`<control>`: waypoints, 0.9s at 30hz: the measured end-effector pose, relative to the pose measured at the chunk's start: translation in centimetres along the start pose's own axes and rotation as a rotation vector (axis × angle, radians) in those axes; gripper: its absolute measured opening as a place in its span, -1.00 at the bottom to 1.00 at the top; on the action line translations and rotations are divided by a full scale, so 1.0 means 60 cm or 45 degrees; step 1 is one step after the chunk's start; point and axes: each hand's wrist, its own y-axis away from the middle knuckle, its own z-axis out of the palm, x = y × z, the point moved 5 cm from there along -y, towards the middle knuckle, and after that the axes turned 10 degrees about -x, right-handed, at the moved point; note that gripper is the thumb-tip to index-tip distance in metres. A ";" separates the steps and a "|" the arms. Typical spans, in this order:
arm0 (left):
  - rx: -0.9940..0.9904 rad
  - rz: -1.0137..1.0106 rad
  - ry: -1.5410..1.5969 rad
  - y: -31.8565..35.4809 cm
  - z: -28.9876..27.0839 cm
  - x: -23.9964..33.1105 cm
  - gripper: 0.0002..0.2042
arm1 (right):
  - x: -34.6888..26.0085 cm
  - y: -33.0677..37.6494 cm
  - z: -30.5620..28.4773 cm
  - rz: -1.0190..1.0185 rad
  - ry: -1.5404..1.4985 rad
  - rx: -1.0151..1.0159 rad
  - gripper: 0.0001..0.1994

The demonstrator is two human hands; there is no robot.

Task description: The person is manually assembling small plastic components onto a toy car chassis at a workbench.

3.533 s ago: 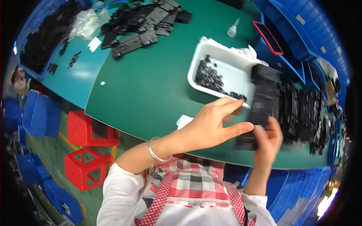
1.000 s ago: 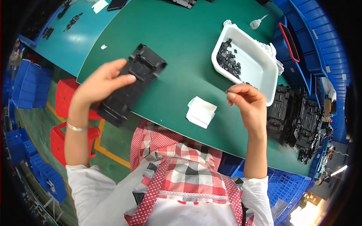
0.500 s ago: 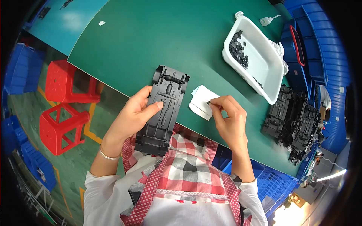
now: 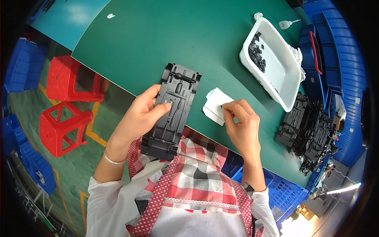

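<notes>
My left hand (image 4: 148,110) grips a black plastic toy-car chassis (image 4: 172,114) by its left side, thumb lying across its moulded face. The chassis is tilted over the table's near edge, in front of my apron. To its right, my right hand (image 4: 242,118) pinches a tiny dark piece (image 4: 222,106), mostly hidden by the fingertips. Those fingertips are over the right side of a white folded pad (image 4: 215,103), which lies on the green table (image 4: 158,43); whether they touch it I cannot tell.
A white tub (image 4: 272,55) with small black pieces (image 4: 256,54) stands at the far right, near a small white squeeze bottle (image 4: 289,23). Stacked black chassis (image 4: 294,120) sit at the table's right edge. Red stools (image 4: 65,128) and blue bins (image 4: 25,67) are left on the floor.
The view has shifted slightly, so the table things sit a little farther right. Both hands keep their grips, the right one still over the pad.
</notes>
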 end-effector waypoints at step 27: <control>-0.103 -0.055 -0.090 0.007 0.017 0.019 -0.62 | -0.020 -0.028 -0.019 -0.014 -0.252 -0.016 -0.91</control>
